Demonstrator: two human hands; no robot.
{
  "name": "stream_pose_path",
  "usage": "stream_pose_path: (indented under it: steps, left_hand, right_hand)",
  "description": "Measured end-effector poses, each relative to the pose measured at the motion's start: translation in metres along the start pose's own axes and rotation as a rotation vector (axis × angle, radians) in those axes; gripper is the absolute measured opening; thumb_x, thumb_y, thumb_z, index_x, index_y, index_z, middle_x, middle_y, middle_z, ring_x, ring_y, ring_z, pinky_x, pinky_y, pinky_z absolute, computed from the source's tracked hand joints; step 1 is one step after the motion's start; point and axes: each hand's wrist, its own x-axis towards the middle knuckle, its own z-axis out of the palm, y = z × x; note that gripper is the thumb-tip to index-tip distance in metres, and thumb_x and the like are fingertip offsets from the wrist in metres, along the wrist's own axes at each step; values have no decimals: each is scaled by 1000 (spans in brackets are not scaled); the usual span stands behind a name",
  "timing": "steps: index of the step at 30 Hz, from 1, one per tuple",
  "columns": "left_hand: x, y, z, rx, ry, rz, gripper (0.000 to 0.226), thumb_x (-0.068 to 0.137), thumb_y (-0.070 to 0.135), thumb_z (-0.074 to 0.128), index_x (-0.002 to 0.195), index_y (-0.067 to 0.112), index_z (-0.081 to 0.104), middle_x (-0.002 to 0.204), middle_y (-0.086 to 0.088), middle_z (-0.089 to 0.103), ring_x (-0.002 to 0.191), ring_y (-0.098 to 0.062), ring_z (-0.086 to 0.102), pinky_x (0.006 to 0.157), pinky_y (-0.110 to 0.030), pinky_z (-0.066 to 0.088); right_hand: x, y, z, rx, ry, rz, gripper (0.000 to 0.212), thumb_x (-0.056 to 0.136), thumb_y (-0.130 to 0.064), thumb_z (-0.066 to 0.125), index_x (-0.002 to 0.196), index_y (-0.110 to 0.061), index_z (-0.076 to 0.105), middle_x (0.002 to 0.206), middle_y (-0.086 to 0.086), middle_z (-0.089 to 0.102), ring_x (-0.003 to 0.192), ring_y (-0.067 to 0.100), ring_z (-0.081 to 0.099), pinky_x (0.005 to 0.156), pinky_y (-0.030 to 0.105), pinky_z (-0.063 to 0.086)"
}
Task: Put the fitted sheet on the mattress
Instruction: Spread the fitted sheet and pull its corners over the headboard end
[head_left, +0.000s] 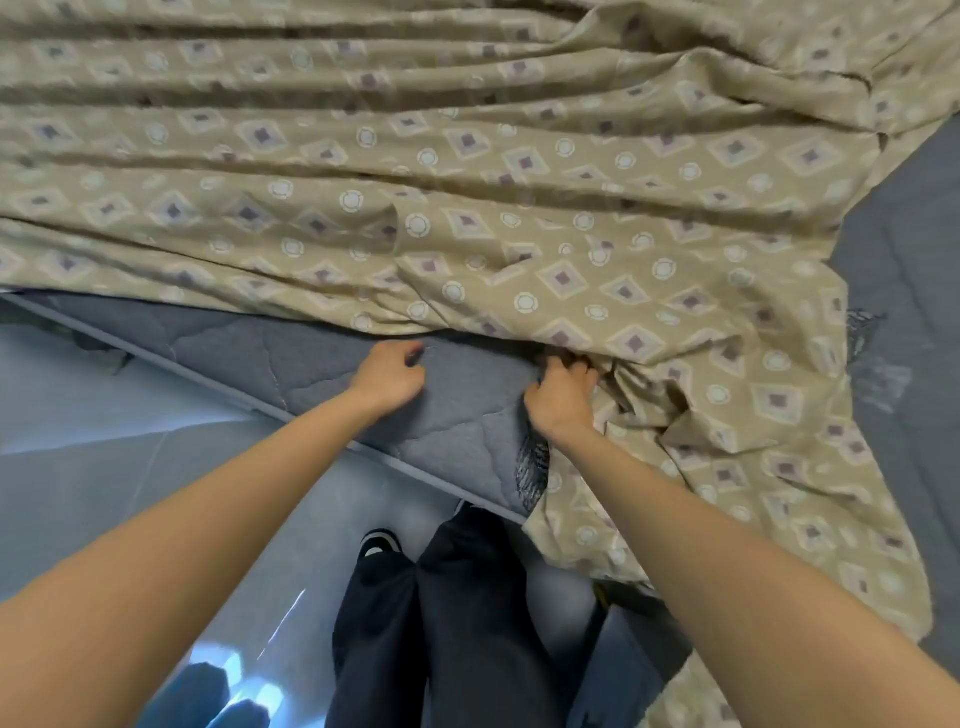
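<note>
A beige fitted sheet (467, 171) printed with purple diamonds and white circles lies rumpled over most of a grey quilted mattress (332, 358). Its near edge stops short of the mattress border and hangs off the corner at the right. My right hand (563, 397) grips a bunched fold of the sheet's edge near that corner. My left hand (389, 376) hovers over the bare mattress strip with fingers curled; whether it pinches anything I cannot tell.
A glossy pale floor (104, 415) runs along the mattress edge at the left. My legs in dark trousers (457, 623) and one shoe (382, 543) stand close to the corner. Bare grey mattress (904, 249) shows at the far right.
</note>
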Motion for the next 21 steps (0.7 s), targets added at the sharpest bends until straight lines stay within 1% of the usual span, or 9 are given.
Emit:
stream_pose_path:
  steps: [4, 8, 10, 13, 16, 17, 19, 20, 21]
  left_hand:
    - [0, -4, 5, 18, 28, 39, 49, 93, 4, 44, 142, 7, 43, 148, -9, 42, 135, -23, 42, 108, -30, 33]
    - [-4, -4, 9, 27, 37, 64, 49, 93, 5, 43, 142, 9, 42, 148, -7, 42, 133, -23, 44, 105, -28, 34]
    - [-7, -4, 10, 31, 43, 73, 50, 94, 6, 43, 143, 10, 41, 149, -8, 41, 130, -24, 47, 99, -27, 37]
    - [-13, -7, 12, 21, 36, 77, 50, 94, 8, 42, 143, 14, 40, 148, -12, 40, 97, -17, 58, 88, -29, 41]
    - [-19, -8, 12, 21, 51, 95, 51, 93, 8, 42, 143, 14, 40, 135, -12, 49, 76, -10, 53, 82, -30, 42]
    - [-24, -8, 11, 28, 61, 98, 51, 93, 8, 42, 144, 14, 39, 131, -11, 51, 72, -8, 49, 79, -29, 40]
    - [-35, -8, 9, 43, 82, 96, 52, 93, 8, 42, 145, 13, 37, 134, -14, 50, 69, -11, 47, 74, -26, 38]
    - [-43, -8, 7, 50, 85, 99, 53, 93, 7, 42, 146, 13, 36, 135, -17, 50, 66, -13, 47, 70, -25, 38]
    - [-50, -8, 5, 58, 81, 104, 55, 92, 6, 42, 146, 13, 34, 135, -19, 49, 63, -13, 47, 66, -26, 38]
  right_hand:
    - [3, 14, 1, -31, 260, -32, 23, 90, -6, 52, 110, 3, 60, 119, 22, 57, 113, 35, 51, 96, 37, 39]
    - [4, 16, -5, -43, 258, -72, 33, 87, -17, 66, 111, 5, 57, 116, 22, 60, 111, 36, 55, 91, 38, 44]
    - [8, 14, -4, -57, 265, -44, 27, 89, -7, 61, 112, 6, 55, 115, 24, 62, 108, 38, 59, 86, 39, 47]
    - [5, 14, -3, -37, 235, 1, 24, 90, 6, 46, 113, 8, 53, 114, 27, 63, 108, 41, 60, 83, 41, 48]
    - [-10, 11, -7, 116, 184, -49, 21, 87, -2, 47, 96, 5, 65, 97, 24, 65, 101, 39, 61, 73, 34, 44]
    - [-19, 10, -10, 177, 195, -70, 22, 87, -4, 47, 90, 4, 67, 95, 22, 63, 100, 36, 59, 73, 32, 41]
    - [-38, 10, -16, 271, 247, -98, 26, 90, -5, 44, 87, 2, 69, 107, 19, 58, 103, 31, 54, 80, 29, 36]
    - [-52, 9, -19, 325, 263, -106, 27, 90, -3, 43, 83, 0, 68, 106, 17, 56, 100, 29, 52, 81, 29, 35]
    - [-65, 9, -23, 367, 262, -117, 28, 87, 1, 42, 72, -6, 64, 94, 13, 56, 91, 29, 51, 76, 30, 35]
